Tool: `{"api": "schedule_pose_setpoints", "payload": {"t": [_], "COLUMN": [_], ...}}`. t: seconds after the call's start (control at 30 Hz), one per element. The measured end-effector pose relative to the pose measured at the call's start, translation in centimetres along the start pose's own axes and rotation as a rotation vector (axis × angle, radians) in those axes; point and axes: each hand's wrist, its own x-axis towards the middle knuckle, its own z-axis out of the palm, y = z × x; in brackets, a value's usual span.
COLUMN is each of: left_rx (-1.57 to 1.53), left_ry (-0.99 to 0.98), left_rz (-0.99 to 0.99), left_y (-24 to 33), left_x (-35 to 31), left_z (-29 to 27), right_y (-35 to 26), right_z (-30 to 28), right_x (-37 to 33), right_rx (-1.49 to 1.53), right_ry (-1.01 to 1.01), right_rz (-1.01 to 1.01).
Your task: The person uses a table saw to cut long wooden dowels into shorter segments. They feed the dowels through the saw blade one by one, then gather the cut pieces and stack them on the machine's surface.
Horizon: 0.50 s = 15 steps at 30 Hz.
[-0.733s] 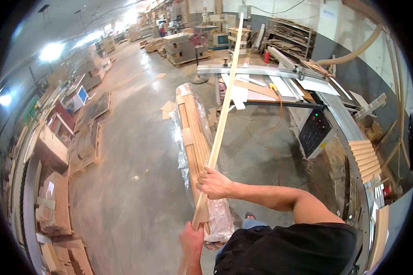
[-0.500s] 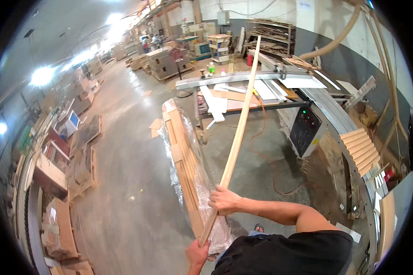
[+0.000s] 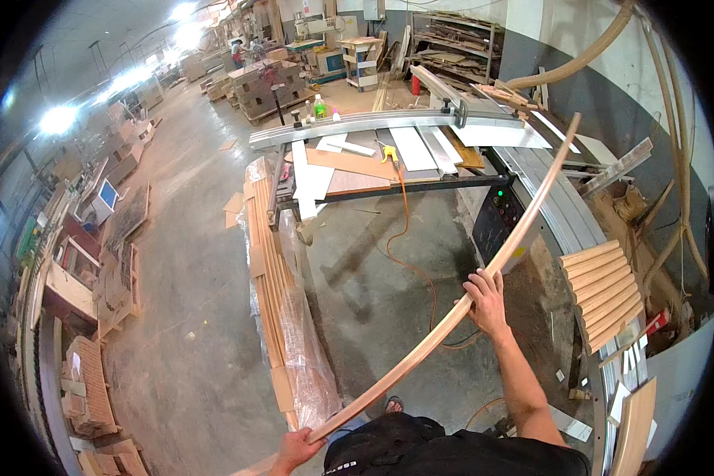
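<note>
Gripping a long wooden strip (image 3: 484, 274), left hand (image 3: 293, 450) and right hand (image 3: 486, 297).

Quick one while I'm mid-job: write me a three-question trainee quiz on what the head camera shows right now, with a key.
1. True or false: both hands grip the long wooden strip.
2. Multiple choice: the far end of the strip points toward
A. the plastic-wrapped bundle of strips
B. the sliding table saw
C. the stacked rounded mouldings
3. Fill in: the cable lying on the floor under the saw is coloured ____.

Key
1. True: the left hand holds the near end and the right hand grips partway along.
2. B
3. Orange
</note>
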Motion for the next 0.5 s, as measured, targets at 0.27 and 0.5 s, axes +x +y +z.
{"api": "schedule_pose_setpoints", "payload": {"t": [0.27,0.5], "left_rx": [0.249,0.229], "left_ry": [0.15,0.254], "left_rz": [0.385,0.485], "left_y": [17.4,35.2], "left_x": [13.5,27.3], "left_z": [-2.0,1.7], "right_y": [-0.4,1.2], "right_z": [1.7,4.8], "right_x": [2.8,8.8], "right_rx": [0.121,0.121], "right_ry": [0.025,-0.078], "right_rz": [-0.015,-0.054]}}
